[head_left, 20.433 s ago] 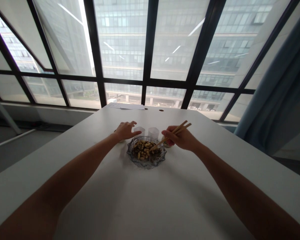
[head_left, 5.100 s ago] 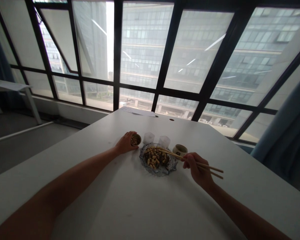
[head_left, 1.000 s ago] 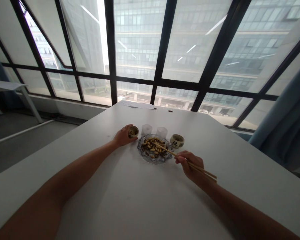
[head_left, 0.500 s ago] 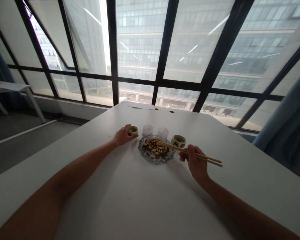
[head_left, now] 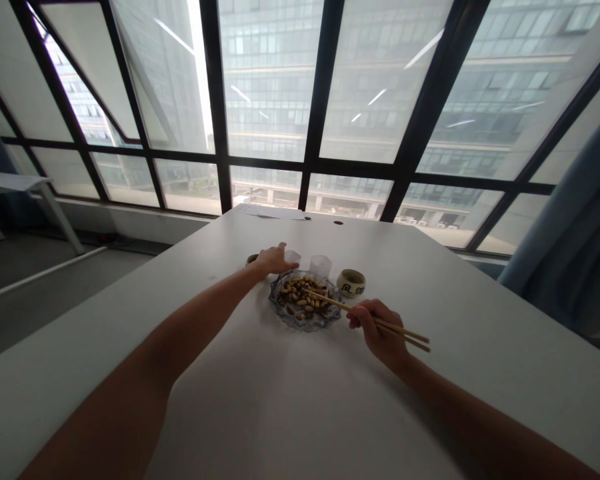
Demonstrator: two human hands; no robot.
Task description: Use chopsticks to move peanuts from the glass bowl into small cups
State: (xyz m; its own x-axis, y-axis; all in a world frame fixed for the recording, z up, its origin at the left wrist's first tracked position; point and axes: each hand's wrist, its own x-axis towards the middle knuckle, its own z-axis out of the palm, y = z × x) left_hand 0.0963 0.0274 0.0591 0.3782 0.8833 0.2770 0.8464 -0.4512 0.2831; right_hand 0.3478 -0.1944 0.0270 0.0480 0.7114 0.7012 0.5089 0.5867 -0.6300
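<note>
A clear glass dish (head_left: 305, 323) with a scalloped rim holds a heap of nuts (head_left: 307, 297) on the white table. My right hand (head_left: 380, 330) grips a pair of wooden chopsticks (head_left: 403, 333), whose tips reach into the nuts. Just behind the dish, my left hand (head_left: 277, 259) has its fingers apart beside a translucent cup (head_left: 293, 256), which it partly hides. A second translucent cup (head_left: 321, 266) stands to the right of that one. One ceramic cup (head_left: 351, 283) with dark characters is right of the dish; another (head_left: 252, 259) shows partly behind my left hand.
White paper (head_left: 270, 212) lies at the far end of the table (head_left: 260, 400), near two small dark round spots. Large windows rise behind it. Another white table (head_left: 13, 181) is at the left, and a blue curtain (head_left: 555, 247) hangs at the right.
My left hand has let go of the left ceramic cup and moved right to the translucent cup. The chopstick tips sit slightly lower in the nuts. The view has shifted a little.
</note>
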